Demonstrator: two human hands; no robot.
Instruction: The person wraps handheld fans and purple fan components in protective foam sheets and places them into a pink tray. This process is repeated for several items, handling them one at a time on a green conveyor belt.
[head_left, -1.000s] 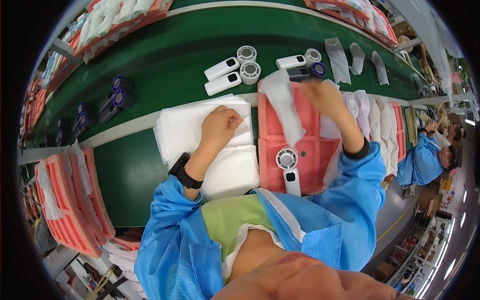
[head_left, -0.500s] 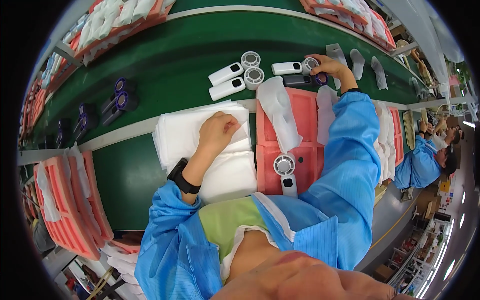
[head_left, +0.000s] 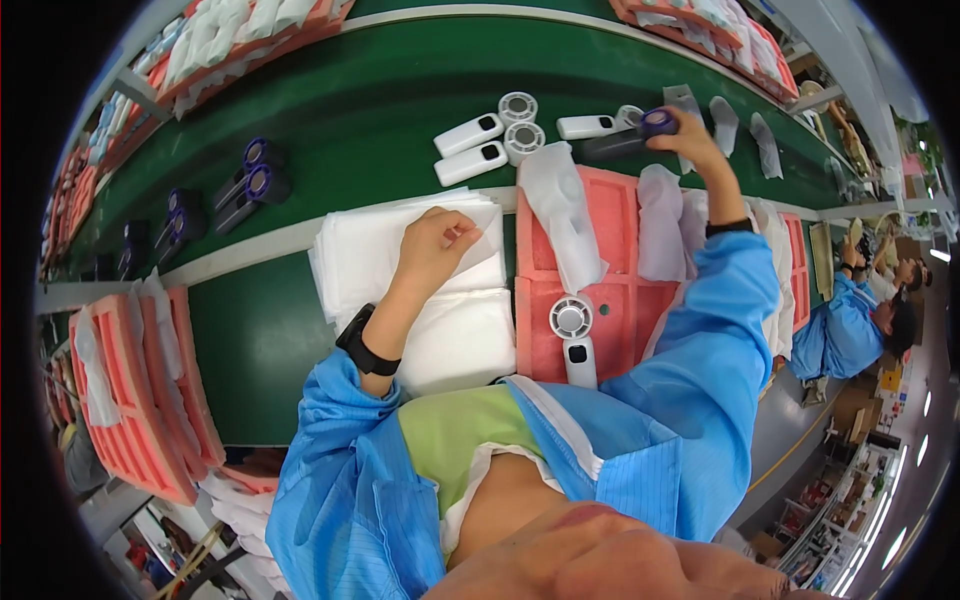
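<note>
My left hand (head_left: 437,250) is closed over the stack of thin white bags (head_left: 450,345), its fingers pinching what looks like the top bag's edge. Farther out, my right hand (head_left: 688,138) grips the round purple-ringed head of a dark handheld fan (head_left: 612,147), whose handle points left. Just behind it lies a white handheld fan (head_left: 585,127), partly covered by the dark one. Close to my body, another white fan (head_left: 578,360) rests in the pink foam tray (head_left: 625,280). A fan-shaped item in a white bag (head_left: 562,225) lies across that tray's left side.
Two white fans (head_left: 470,165) lie on the green belt (head_left: 370,120), with dark fans (head_left: 240,205) farther left. Several bagged items (head_left: 765,145) are at the right. Pink foam trays (head_left: 140,400) stand at left. Another person (head_left: 850,325) in blue works at far right.
My right hand has moved from the white fan to the dark fan and shifted it right. Fans on the belt have drifted right. My left hand has barely moved.
</note>
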